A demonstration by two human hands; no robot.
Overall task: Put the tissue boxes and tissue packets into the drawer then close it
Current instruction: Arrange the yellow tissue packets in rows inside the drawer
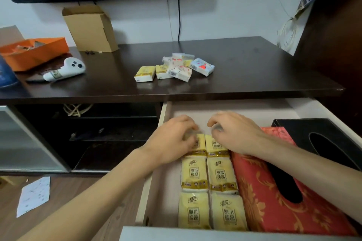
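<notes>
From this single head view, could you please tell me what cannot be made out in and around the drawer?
- Back pair of yellow packets: tops covered by the left hand and right hand.
- Black tissue box: cut off by the right edge.
- Red tissue box: crossed by the right forearm.
- Fingertip grip: blurred.

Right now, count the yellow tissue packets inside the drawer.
6, in two columns: front pair, middle pair, back pair partly under the hands. More may be hidden.
</notes>
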